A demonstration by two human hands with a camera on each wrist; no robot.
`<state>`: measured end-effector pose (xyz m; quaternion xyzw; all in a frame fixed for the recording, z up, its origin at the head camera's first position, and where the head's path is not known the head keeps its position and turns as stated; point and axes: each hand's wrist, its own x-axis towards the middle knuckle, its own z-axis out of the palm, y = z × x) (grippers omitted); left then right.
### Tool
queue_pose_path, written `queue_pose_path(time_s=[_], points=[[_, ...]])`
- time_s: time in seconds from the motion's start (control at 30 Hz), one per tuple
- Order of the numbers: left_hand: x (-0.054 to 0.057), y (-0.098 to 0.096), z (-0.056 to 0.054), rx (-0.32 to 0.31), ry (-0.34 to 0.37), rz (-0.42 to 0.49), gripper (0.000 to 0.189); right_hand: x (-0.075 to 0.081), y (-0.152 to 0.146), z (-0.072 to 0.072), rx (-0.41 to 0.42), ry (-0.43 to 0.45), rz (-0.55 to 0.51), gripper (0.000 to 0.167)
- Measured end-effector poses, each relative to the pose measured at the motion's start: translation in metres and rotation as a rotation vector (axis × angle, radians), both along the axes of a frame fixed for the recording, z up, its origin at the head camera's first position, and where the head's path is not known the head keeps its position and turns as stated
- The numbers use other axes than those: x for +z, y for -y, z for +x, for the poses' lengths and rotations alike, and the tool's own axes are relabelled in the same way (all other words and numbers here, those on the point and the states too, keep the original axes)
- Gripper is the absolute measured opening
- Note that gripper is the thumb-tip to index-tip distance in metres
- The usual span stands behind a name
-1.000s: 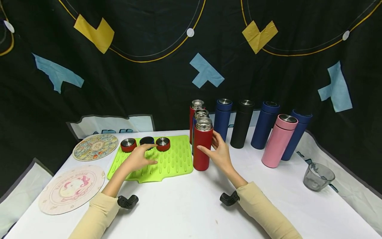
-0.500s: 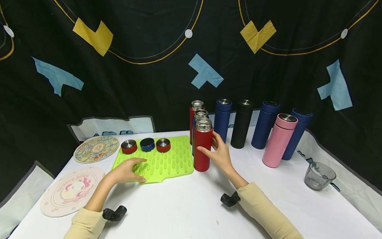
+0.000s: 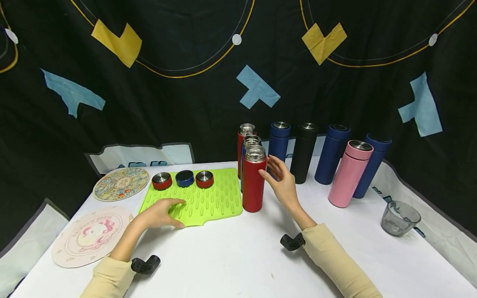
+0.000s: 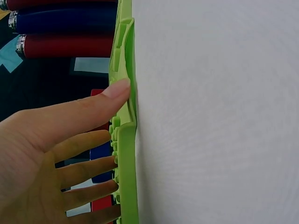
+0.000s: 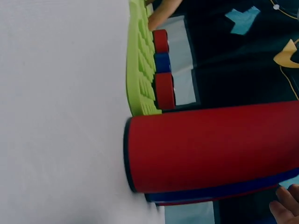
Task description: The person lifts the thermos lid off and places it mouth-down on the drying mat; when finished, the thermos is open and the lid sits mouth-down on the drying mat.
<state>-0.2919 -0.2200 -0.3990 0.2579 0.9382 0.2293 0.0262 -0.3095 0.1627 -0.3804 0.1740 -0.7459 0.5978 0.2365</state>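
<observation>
An upright red thermos bottle (image 3: 253,186) with its steel mouth uncovered stands at the mat's right end. Just to its right is my right hand (image 3: 284,186), fingers loosely bent and holding nothing; whether a fingertip touches the bottle is unclear. Behind that bottle, a blue bottle (image 4: 65,18) and another red one (image 3: 240,153), also lidless, stand in line. My left hand (image 3: 158,214) is at the front edge of the green ridged mat (image 3: 223,198), fingers spread, thumb by the rim. Two red lids (image 3: 162,182) and a blue lid (image 3: 184,179) rest along the mat's far side.
Capped bottles stand at the right: several dark ones, including a black bottle (image 3: 303,153), and a pink bottle (image 3: 350,174). A clear glass cup (image 3: 400,219) sits near the right edge. Two round placemats, one patterned (image 3: 121,184) and one pink (image 3: 91,236), lie left.
My left hand has drawn back from the lids to the mat's front edge. My right hand has loosened from the front red bottle and shifted slightly right.
</observation>
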Motion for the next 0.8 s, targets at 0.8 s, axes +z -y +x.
queue_pose_path(time_s=[0.8], points=[[-0.003, 0.001, 0.0, -0.006, -0.005, -0.001, 0.077, -0.005, -0.035, -0.07, -0.361, -0.023, -0.043, 0.082]])
